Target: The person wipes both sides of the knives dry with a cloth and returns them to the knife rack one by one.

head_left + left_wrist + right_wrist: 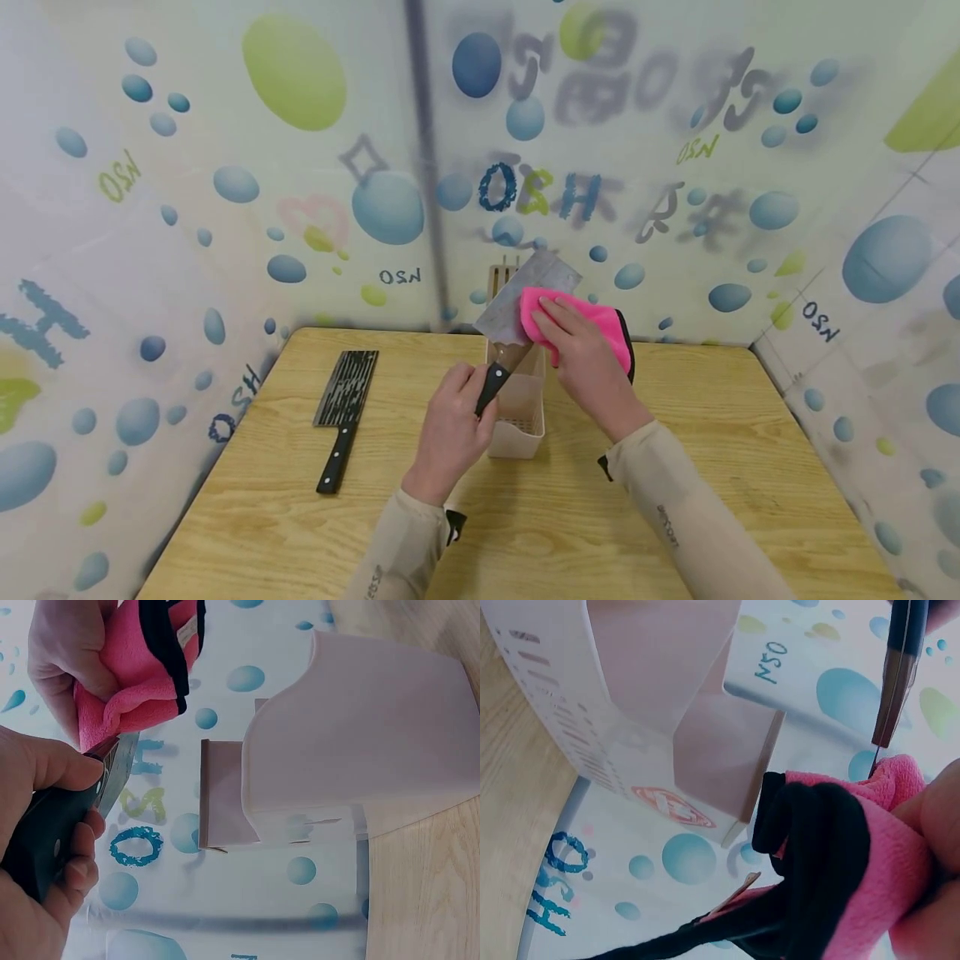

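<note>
- With left hand [453,429], gripping cleaver [501,321] by its black handle [492,387]; with right hand [592,358], holding pink cloth [611,321] against its blade [551,271], above pale knife holder [513,444]
- Best wiped from spine outward past edge, keeping cloth thickly folded
- Visible only from head: dark-bladed cleaver [347,408], left on wooden table [255,508]; only from right wrist: red logo [673,807] on holder

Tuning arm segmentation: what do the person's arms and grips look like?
Beige left sleeve and right sleeve, both wrist-length with small dark lettering. A black piece shows at each cuff. Left grip and right grip: no gloves.
</note>
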